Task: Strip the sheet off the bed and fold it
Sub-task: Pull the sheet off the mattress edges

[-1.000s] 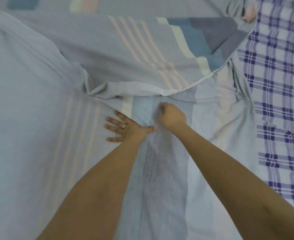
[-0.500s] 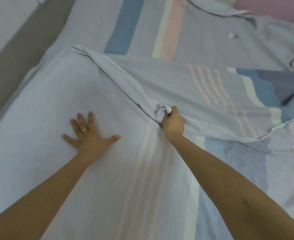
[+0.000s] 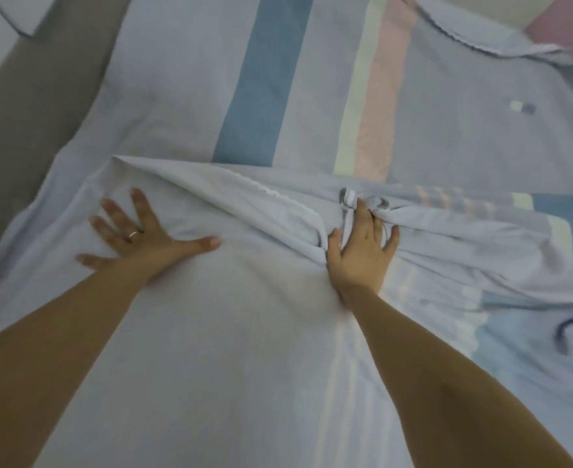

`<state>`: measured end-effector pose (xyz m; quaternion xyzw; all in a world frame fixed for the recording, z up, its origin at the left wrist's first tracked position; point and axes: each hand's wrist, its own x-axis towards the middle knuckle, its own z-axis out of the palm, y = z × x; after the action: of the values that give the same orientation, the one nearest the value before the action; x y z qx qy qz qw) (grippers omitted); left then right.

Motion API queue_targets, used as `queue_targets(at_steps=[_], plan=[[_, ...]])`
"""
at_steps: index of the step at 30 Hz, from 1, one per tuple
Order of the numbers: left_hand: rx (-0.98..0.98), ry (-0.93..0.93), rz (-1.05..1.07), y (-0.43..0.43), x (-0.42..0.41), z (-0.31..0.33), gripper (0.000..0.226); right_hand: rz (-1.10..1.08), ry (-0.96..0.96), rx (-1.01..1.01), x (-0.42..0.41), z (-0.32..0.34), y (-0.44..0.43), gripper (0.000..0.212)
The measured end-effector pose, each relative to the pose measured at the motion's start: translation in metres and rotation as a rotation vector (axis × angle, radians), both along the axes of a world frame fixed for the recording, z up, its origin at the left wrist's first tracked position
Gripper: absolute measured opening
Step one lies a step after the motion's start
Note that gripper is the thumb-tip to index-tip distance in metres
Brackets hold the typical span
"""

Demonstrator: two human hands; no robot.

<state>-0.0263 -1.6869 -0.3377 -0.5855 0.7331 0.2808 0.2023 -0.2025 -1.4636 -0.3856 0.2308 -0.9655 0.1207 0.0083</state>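
Our left hand (image 3: 140,239) lies flat on the sheet (image 3: 231,349), palm down, all five fingers spread wide and gripping nothing; a thin ring (image 3: 133,234) shows on one finger. The forearm runs back toward the lower left corner of the view. Our right hand (image 3: 363,244) sits to its right, also palm down, thumb out to the left, with its fingers loosely opened over a bunched ridge of the cloth. A small twisted tuft of fabric (image 3: 349,199) sticks up just past the fingertips, and folds seem threaded between the fingers, but we cannot tell whether the hand truly pinches them or only presses on them.

The sheet is pale blue and spread over the bed, filling most of the view beneath both arms. Between the two hands a folded-over edge with a scalloped hem (image 3: 271,190) runs diagonally, ending at the right hand. Past it, the cloth carries broad lengthwise bands: a blue stripe (image 3: 261,79), then a cream and a pink stripe (image 3: 386,86). Toward the right edge of the bed the cloth lies rumpled in loose folds, with a dark cord (image 3: 569,327) curling across it. Along the left edge of the bed a grey-brown strip of floor (image 3: 31,113) shows. At the far right corner lies something pink (image 3: 569,25), blurred.
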Motion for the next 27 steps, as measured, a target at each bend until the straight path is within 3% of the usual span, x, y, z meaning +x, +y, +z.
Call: queue_targets(at_steps=[9, 13, 22, 25, 27], plan=[[0.131, -0.129, 0.022, -0.01, -0.012, 0.01, 0.169, 0.026, -0.023, 0.07, -0.004, 0.0, 0.0, 0.06], [0.087, -0.152, 0.008, -0.006, -0.017, 0.008, 0.168, 0.056, -0.026, 0.116, -0.005, -0.001, 0.002, 0.058], [0.233, -0.195, -0.005, -0.014, -0.021, 0.029, 0.166, 0.034, -0.061, 0.201, -0.005, 0.006, -0.004, 0.057], [0.257, -0.175, 0.0, -0.016, -0.02, 0.036, 0.164, 0.077, -0.01, 0.277, -0.007, 0.026, -0.008, 0.052], [0.26, -0.161, -0.006, -0.015, -0.019, 0.039, 0.164, 0.131, -0.124, 0.378, -0.016, 0.056, -0.012, 0.055]])
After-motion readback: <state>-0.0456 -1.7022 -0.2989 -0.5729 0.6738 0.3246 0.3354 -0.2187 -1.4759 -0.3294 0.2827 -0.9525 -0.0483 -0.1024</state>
